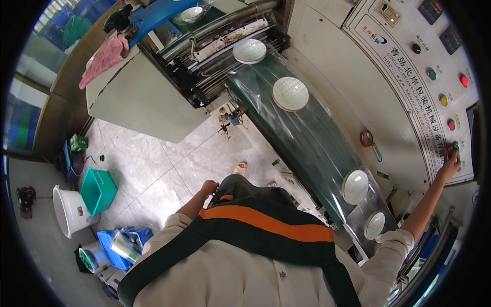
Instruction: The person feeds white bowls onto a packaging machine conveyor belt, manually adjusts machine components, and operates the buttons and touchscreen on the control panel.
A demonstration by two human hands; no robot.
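Note:
My right hand (452, 161) reaches to the far right, its fingertips around a small green knob (456, 146) on the control panel (399, 73) of a packaging machine. My left hand (210, 187) hangs by my thigh with its fingers curled in, and nothing shows in it. In front of me runs a dark green conveyor belt (307, 134) covered by clear plastic film. White bowls with brownish rims lie along it: one bowl (249, 51) by the rollers, another (290, 94) further down, a third (355, 187) near the belt's end. A bowl (374, 226) rests on the metal plate (358, 220).
Rollers and a sealing unit (230, 38) span the belt's upper end. A pink cloth (105, 61) lies on the machine housing (142, 96). A tape dispenser or handled tool (370, 144) sits beside the belt. A teal bin (98, 192) and white bucket (71, 211) stand at left.

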